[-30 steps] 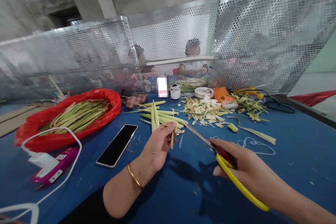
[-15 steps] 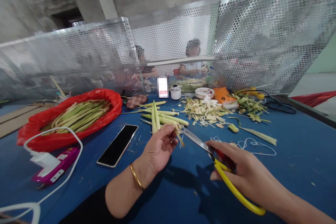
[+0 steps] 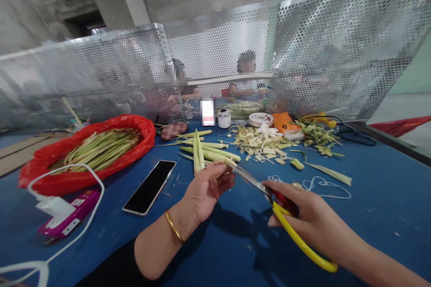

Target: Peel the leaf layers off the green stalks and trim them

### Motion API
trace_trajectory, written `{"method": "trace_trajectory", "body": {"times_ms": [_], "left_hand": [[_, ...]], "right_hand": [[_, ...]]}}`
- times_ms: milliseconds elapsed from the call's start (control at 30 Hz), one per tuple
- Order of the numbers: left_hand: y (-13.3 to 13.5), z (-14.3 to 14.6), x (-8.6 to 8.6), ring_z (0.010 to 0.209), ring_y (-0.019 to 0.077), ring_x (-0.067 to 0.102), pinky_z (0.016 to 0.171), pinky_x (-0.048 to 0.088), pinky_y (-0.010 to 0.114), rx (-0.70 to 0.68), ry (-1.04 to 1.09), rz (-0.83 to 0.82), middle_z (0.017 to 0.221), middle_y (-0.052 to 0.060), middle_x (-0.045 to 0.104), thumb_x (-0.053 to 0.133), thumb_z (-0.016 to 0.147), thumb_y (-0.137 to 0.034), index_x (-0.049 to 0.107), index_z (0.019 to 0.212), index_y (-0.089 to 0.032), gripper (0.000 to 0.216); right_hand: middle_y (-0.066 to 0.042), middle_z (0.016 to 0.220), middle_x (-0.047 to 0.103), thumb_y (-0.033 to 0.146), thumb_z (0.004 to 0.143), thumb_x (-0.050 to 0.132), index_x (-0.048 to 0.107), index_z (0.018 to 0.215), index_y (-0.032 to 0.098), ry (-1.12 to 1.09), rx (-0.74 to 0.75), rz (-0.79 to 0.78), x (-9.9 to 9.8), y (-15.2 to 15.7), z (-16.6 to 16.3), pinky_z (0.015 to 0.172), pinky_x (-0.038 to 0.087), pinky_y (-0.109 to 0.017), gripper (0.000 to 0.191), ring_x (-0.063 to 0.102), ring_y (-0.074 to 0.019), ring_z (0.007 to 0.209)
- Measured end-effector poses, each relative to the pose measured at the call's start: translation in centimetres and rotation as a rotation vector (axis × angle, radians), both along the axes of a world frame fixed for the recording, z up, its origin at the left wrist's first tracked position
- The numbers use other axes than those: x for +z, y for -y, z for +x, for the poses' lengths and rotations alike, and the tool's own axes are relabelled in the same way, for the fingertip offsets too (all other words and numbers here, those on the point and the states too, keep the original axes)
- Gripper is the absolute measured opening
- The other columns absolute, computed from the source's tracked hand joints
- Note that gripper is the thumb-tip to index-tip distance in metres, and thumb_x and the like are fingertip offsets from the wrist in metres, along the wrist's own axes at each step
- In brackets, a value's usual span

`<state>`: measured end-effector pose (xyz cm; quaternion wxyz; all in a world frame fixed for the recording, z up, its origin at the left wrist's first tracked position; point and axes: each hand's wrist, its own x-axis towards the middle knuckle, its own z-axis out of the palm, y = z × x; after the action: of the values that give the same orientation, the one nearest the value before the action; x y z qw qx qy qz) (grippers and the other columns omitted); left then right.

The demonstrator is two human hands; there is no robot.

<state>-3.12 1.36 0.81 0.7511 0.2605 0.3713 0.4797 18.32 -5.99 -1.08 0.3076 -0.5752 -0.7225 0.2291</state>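
My left hand (image 3: 209,188), a gold bangle on its wrist, is closed with thumb and forefinger pinched on a pale green plant leaf (image 3: 198,154). Two pointed blades of this leaf rise behind the thumb; its lower part is hidden by the hand. In my right hand (image 3: 303,215) is a pair of scissors (image 3: 252,181) with yellow handles, red on the inside. The scissor tips reach the left fingertips, and the blades look nearly together. Behind the left hand, several thick green stalks (image 3: 215,150) lie on the blue table (image 3: 235,255).
At left stand a red plastic bag (image 3: 134,143) of long leaf strips, a phone (image 3: 150,187) and a purple power strip (image 3: 72,215). Leaf scraps (image 3: 262,143), a tape roll (image 3: 261,119) and white string (image 3: 325,187) lie right of centre. A perforated metal screen (image 3: 218,40) stands behind; people sit beyond.
The brownish strip that hung below my left fingertips is gone from there. My left fingers have spread slightly, while the scissors remain near the same spot.
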Motion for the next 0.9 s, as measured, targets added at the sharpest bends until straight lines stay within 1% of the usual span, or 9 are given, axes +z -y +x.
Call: {"method": "trace_trajectory", "body": {"times_ms": [100,200,333,400,500,633,800,900], "left_hand": [[0.0,-0.2,0.1,0.064,0.0152,0.068,0.062,0.055,0.026,-0.06,-0.05,0.062,0.077,0.004,0.072,0.072,0.066,-0.012,0.066,0.086,-0.013,0.022],[0.0,-0.3,0.1,0.065,0.0155,0.068,0.064,0.054,0.026,-0.127,-0.093,0.135,0.077,0.004,0.072,0.076,0.064,-0.018,0.066,0.085,-0.014,0.023],[-0.1,-0.3,0.1,0.06,0.0131,0.066,0.063,0.053,0.024,-0.091,-0.194,0.173,0.074,0.003,0.071,0.079,0.066,-0.026,0.066,0.08,-0.014,0.023],[-0.1,-0.2,0.0,0.061,0.0119,0.065,0.062,0.053,0.023,-0.065,-0.186,0.15,0.075,0.003,0.071,0.08,0.067,-0.025,0.067,0.082,-0.013,0.023],[-0.1,0.1,-0.1,0.063,0.0111,0.065,0.06,0.053,0.022,-0.033,-0.112,0.059,0.076,0.002,0.07,0.076,0.071,-0.022,0.069,0.086,-0.013,0.019],[0.2,0.4,-0.2,0.061,0.0105,0.063,0.054,0.052,0.022,-0.008,-0.041,-0.064,0.073,0.002,0.068,0.067,0.081,-0.018,0.069,0.085,-0.011,0.009],[0.5,0.6,-0.3,0.061,0.0104,0.063,0.052,0.052,0.021,-0.027,0.022,-0.073,0.072,0.003,0.066,0.06,0.086,-0.016,0.067,0.086,-0.009,0.01],[0.5,0.6,-0.3,0.055,0.0094,0.061,0.048,0.05,0.02,-0.047,0.056,-0.117,0.069,0.002,0.064,0.058,0.088,-0.018,0.065,0.084,-0.01,0.011]], "right_hand": [[-0.003,0.097,0.071,0.032,0.077,0.068,0.06,0.125,0.025,-0.031,0.009,-0.02,0.0,0.0,0.0,0.07,0.053,-0.025,0.049,0.067,-0.0191,0.081],[-0.003,0.094,0.07,0.032,0.077,0.067,0.06,0.124,0.025,-0.04,0.021,-0.02,-0.1,0.0,0.1,0.071,0.053,-0.026,0.048,0.067,-0.0186,0.078],[-0.002,0.096,0.07,0.035,0.076,0.069,0.061,0.122,0.027,-0.002,0.01,0.009,-0.2,0.0,0.2,0.072,0.054,-0.028,0.047,0.067,-0.02,0.08],[-0.003,0.098,0.07,0.038,0.075,0.07,0.06,0.123,0.027,0.015,-0.013,0.038,-0.3,0.1,0.2,0.072,0.055,-0.029,0.05,0.067,-0.0212,0.082],[-0.006,0.103,0.069,0.043,0.078,0.067,0.057,0.126,0.025,0.028,-0.026,0.11,-0.4,0.2,0.0,0.072,0.056,-0.03,0.053,0.067,-0.0219,0.085],[-0.008,0.099,0.068,0.045,0.081,0.063,0.054,0.128,0.023,0.113,-0.024,0.211,-0.7,0.1,-0.1,0.066,0.056,-0.03,0.053,0.067,-0.0215,0.078],[-0.008,0.094,0.066,0.045,0.084,0.059,0.052,0.129,0.023,0.234,-0.023,0.302,-1.3,-0.1,0.0,0.059,0.055,-0.03,0.05,0.066,-0.0202,0.069],[-0.008,0.094,0.066,0.045,0.085,0.058,0.049,0.13,0.023,0.279,-0.013,0.334,-1.4,-0.1,0.1,0.054,0.053,-0.029,0.051,0.066,-0.0202,0.069]]}}
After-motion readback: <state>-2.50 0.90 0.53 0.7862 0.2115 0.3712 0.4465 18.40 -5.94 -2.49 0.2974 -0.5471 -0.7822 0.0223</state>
